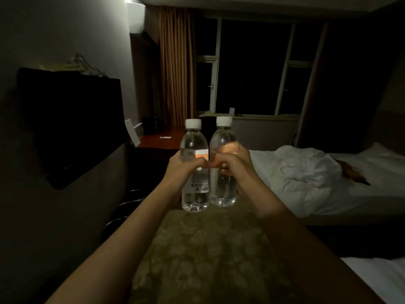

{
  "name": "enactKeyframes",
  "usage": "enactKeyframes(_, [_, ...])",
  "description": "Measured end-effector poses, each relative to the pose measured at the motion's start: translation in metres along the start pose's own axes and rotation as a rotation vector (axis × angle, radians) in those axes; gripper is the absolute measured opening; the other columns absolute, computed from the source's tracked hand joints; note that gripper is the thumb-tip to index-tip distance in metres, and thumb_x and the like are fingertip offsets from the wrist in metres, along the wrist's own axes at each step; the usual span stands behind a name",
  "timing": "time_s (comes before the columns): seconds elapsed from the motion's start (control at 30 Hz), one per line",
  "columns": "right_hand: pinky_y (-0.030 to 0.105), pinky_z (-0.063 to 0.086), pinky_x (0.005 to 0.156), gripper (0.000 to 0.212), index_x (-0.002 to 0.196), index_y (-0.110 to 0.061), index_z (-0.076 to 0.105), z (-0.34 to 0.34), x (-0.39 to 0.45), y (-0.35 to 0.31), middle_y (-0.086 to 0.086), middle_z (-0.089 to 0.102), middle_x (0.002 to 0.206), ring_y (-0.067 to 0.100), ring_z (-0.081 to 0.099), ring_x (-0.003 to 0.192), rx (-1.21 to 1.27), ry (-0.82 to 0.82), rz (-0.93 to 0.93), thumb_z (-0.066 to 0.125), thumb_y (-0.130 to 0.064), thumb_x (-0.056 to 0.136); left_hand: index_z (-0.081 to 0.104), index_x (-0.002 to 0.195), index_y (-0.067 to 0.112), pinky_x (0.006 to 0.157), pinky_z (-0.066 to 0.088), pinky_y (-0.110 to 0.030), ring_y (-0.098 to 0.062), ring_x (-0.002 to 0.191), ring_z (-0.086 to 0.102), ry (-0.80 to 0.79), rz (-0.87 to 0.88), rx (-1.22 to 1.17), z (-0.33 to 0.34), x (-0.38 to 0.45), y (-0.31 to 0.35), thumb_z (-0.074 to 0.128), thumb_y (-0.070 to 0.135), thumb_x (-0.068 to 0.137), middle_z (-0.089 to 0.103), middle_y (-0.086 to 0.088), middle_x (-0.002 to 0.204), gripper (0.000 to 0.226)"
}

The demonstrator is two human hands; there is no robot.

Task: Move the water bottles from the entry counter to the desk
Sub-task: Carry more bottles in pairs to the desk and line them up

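Nearest: our left hand (184, 165) wrapped around the labelled bottle (194, 170); our right hand (232, 165) wrapped around the plain bottle (223, 172). Both bottles upright, capped, side by side, held in the air over the patterned carpet (208, 249).

Risk, as we judge it: the bottles nearly touch and could knock together; the room is dim, so a foot may catch the dark stool (125, 207) at the left.

Right: bed (328, 183) with rumpled white covers, narrowing the aisle. Left wall: television (70, 126).

Farther: tabletop (162, 139), our goal, carrying a remote (165, 137). Beyond: curtain (177, 69), window (254, 69).
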State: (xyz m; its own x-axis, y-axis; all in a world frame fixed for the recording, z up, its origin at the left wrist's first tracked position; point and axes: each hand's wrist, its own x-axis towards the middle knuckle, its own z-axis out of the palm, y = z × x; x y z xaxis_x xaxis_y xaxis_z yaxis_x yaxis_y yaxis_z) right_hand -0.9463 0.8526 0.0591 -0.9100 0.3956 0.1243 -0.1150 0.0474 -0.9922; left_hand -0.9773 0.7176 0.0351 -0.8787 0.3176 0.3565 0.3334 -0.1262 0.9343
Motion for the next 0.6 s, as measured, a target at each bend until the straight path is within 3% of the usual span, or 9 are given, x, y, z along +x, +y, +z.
enactKeyframes(0.07, [0.027,0.048,0.066,0.050,0.114,-0.004,0.057,-0.010,0.036,0.007,0.007,0.064,0.093,0.025,0.060,0.094,-0.023,0.013,0.013,0.066,0.009,0.067,0.062,0.086,0.020,0.051,0.049,-0.012,0.002,0.066,0.066,-0.007,-0.001,-0.021,0.013,0.031,-0.016,0.066,0.007,0.071,0.071,0.014,0.069,0.021])
enactKeyframes(0.17, [0.037,0.051,0.081,0.055,0.117,-0.005,0.055,-0.028,0.089,0.022,0.010,0.064,0.100,0.027,0.059,0.099,-0.055,0.002,-0.031,0.066,0.008,0.065,0.062,0.086,0.022,0.054,0.048,-0.015,0.003,0.066,0.066,-0.020,-0.002,-0.012,0.032,0.083,-0.040,0.066,0.008,0.072,0.070,0.011,0.074,0.020])
enactKeyframes(0.27, [0.028,0.048,0.067,0.045,0.115,-0.001,0.054,-0.045,0.144,0.028,0.006,0.062,0.088,0.020,0.059,0.085,-0.030,-0.029,-0.041,0.063,0.008,0.071,0.062,0.085,0.023,0.059,0.046,-0.017,0.002,0.069,0.066,-0.038,-0.002,-0.001,0.049,0.138,-0.060,0.066,0.008,0.074,0.068,0.007,0.082,0.019])
enactKeyframes(0.33, [0.038,0.051,0.074,0.041,0.117,0.006,0.054,-0.053,0.181,0.030,0.017,0.065,0.095,0.030,0.063,0.087,-0.025,-0.044,-0.039,0.059,0.008,0.077,0.062,0.087,0.021,0.063,0.047,-0.021,-0.005,0.076,0.066,-0.046,-0.020,0.002,0.058,0.175,-0.072,0.066,0.009,0.074,0.068,0.006,0.086,0.019])
enactKeyframes(0.4, [0.051,0.049,0.088,0.039,0.115,0.010,0.053,-0.058,0.219,0.034,0.032,0.061,0.111,0.046,0.059,0.103,-0.048,-0.028,-0.072,0.059,0.006,0.077,0.061,0.093,0.018,0.065,0.048,-0.024,-0.010,0.082,0.066,-0.037,-0.027,0.002,0.064,0.211,-0.084,0.068,0.010,0.074,0.068,0.002,0.091,0.021])
enactKeyframes(0.47, [0.053,0.050,0.086,0.038,0.113,0.009,0.054,-0.062,0.258,0.038,0.034,0.059,0.114,0.048,0.057,0.104,-0.070,-0.044,-0.077,0.060,0.005,0.075,0.060,0.095,0.015,0.058,0.051,-0.021,-0.005,0.074,0.067,0.001,-0.039,-0.034,0.068,0.245,-0.098,0.067,0.009,0.075,0.067,0.001,0.089,0.023])
enactKeyframes(0.53, [0.040,0.052,0.071,0.040,0.114,0.002,0.054,-0.064,0.298,0.046,0.026,0.060,0.112,0.037,0.060,0.098,-0.112,-0.106,-0.064,0.061,0.003,0.075,0.059,0.094,0.013,0.047,0.050,-0.014,0.002,0.061,0.066,0.032,-0.048,-0.076,0.072,0.277,-0.113,0.066,0.005,0.075,0.065,0.000,0.085,0.022])
enactKeyframes(0.6, [0.022,0.047,0.063,0.045,0.116,0.000,0.053,-0.059,0.335,0.053,0.013,0.060,0.105,0.021,0.060,0.091,-0.129,-0.123,-0.079,0.064,0.004,0.072,0.059,0.096,0.013,0.049,0.050,-0.014,0.001,0.065,0.066,0.030,-0.048,-0.053,0.074,0.310,-0.127,0.067,0.005,0.075,0.065,0.001,0.087,0.024])
